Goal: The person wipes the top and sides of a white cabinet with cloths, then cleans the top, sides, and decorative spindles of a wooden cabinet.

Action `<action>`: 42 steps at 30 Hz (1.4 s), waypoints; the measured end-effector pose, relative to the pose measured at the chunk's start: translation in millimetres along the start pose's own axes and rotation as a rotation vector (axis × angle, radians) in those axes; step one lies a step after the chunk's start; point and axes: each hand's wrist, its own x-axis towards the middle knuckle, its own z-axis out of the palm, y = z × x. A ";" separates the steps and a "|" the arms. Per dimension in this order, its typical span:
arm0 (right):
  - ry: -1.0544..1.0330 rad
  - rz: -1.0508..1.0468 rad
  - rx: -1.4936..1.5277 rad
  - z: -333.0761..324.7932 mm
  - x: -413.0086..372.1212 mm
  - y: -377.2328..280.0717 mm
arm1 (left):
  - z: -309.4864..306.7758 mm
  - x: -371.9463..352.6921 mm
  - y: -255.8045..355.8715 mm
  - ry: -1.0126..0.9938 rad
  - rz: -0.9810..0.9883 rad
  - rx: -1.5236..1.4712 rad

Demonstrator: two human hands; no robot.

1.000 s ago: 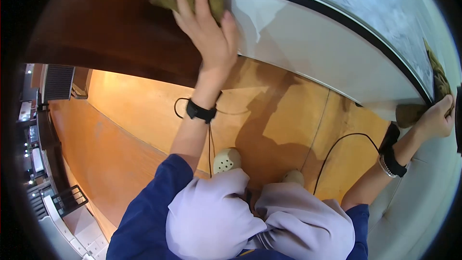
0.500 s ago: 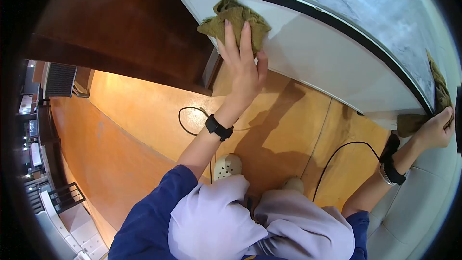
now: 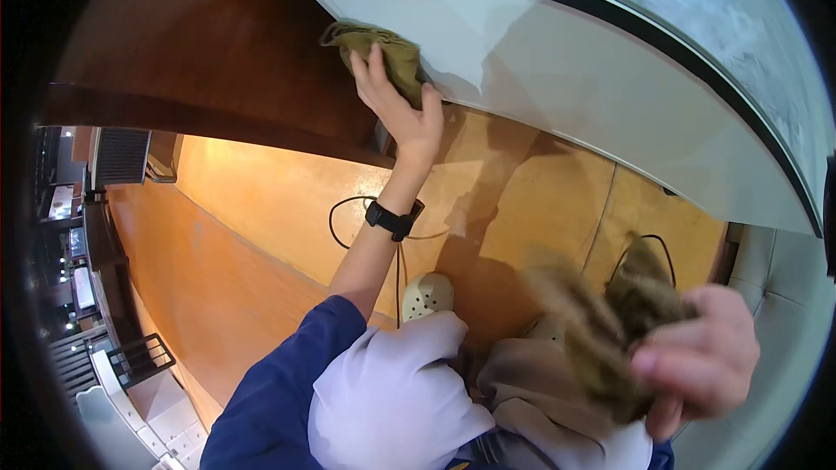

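An olive-green cloth is pressed by my left hand against the left end of a white panel, beside dark brown wood. The fingers lie over the folded cloth, with the thumb near its edge. In my right hand a second olive-green cloth is gripped, raised close to the camera and blurred by motion. It hangs apart from the panel, over my lap and the floor.
Above the panel runs a black edge and a glossy grey marbled top. Dark brown wood borders it at left. Black cables lie on the orange-brown floor. A pale padded seat stands at right.
My left hand has slid the cloth down and left along the panel. My right hand has left the far right corner and come inward, nearer the camera, carrying its cloth.
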 end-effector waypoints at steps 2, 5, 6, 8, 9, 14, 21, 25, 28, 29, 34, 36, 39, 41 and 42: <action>-0.171 -0.022 0.033 -9.6 0.8 -16.3 | 2.5 1.3 -4.7 0.054 -0.123 -0.249; -0.160 -0.134 -0.053 -9.4 1.7 -27.7 | 6.4 -8.9 -8.5 0.035 -0.291 -0.368; -0.115 -0.226 -0.121 -5.4 0.4 -27.3 | 7.1 -13.6 -13.1 -0.017 -0.363 -0.380; -0.171 -0.293 -0.123 -16.0 2.8 -28.1 | 10.1 -26.7 -25.4 -0.050 -0.328 -0.300; -0.261 -0.272 -0.132 -23.1 5.9 -31.8 | 8.7 -32.8 -27.5 -0.095 -0.315 -0.207; -0.240 -0.292 -0.111 -35.4 19.4 -30.5 | -4.7 -18.2 -19.4 -0.130 -0.459 -0.190; 0.021 -0.177 -0.550 3.9 -12.0 -19.0 | -30.9 22.0 52.0 0.204 -0.406 -0.642; 0.446 0.261 -0.074 10.5 -20.1 7.8 | -31.7 49.4 81.6 0.241 0.228 -0.401; 0.967 0.639 -0.140 9.5 -8.3 31.4 | -5.9 45.4 97.2 0.200 0.505 -0.044; 0.972 0.635 -0.156 7.3 -10.8 37.5 | 4.1 36.1 94.8 0.219 0.521 0.040; 1.105 0.591 0.555 5.7 -17.7 45.9 | 23.2 -21.2 65.6 -0.133 0.647 0.007; 1.049 0.601 0.758 6.5 -23.1 44.5 | 18.9 -40.3 62.8 -0.280 0.541 -0.113; 0.968 0.619 0.798 13.0 -35.4 50.4 | 6.1 -62.3 58.7 -0.541 0.311 -0.334; 0.809 0.731 0.804 1.2 -33.9 44.4 | -5.6 -65.9 59.7 -0.818 -0.100 -0.670; 0.812 0.732 0.807 0.4 -39.7 48.4 | -8.7 -66.2 57.4 -0.821 -0.100 -0.667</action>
